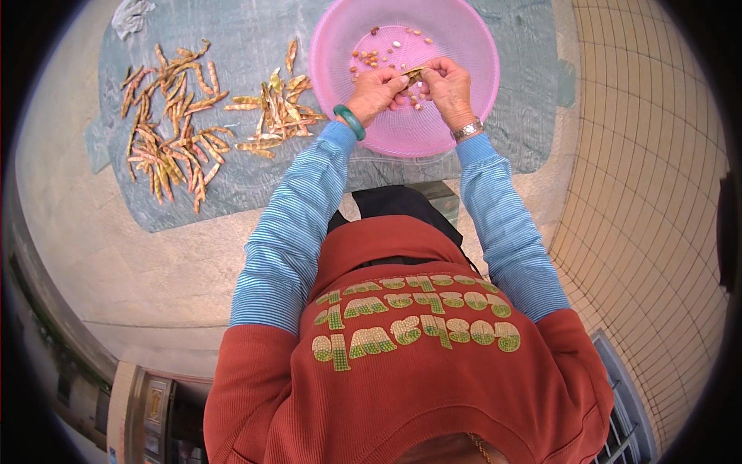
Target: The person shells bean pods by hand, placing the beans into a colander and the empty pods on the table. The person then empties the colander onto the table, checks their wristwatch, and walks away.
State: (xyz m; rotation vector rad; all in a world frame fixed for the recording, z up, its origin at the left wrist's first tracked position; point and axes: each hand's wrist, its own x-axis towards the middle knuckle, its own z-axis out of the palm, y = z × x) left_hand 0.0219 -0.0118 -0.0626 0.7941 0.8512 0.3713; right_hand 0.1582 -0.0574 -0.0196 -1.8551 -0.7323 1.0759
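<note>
A dried bean pod (pixel 415 73) is stretched between my two hands over a pink plastic basket (pixel 406 130). My left hand (pixel 378 90) pinches one end of the pod, and a green bangle circles that wrist. At the other end, my right hand (pixel 447 86) grips the pod with thumb and fingers; a metal wristwatch (pixel 467 129) is on this wrist. Below the pod, loose beans (pixel 368 57) in brown, tan and white lie scattered on the basket's floor. My fingers partly hide the pod and some beans.
The basket stands on a green marble-patterned stone table (pixel 243 191). A large spread of bean pods (pixel 174 116) lies at the left, and a smaller heap of pods and husks (pixel 281 110) sits beside the basket. A crumpled white cloth (pixel 131 16) rests at the far left. A tiled wall (pixel 643 116) rises at right.
</note>
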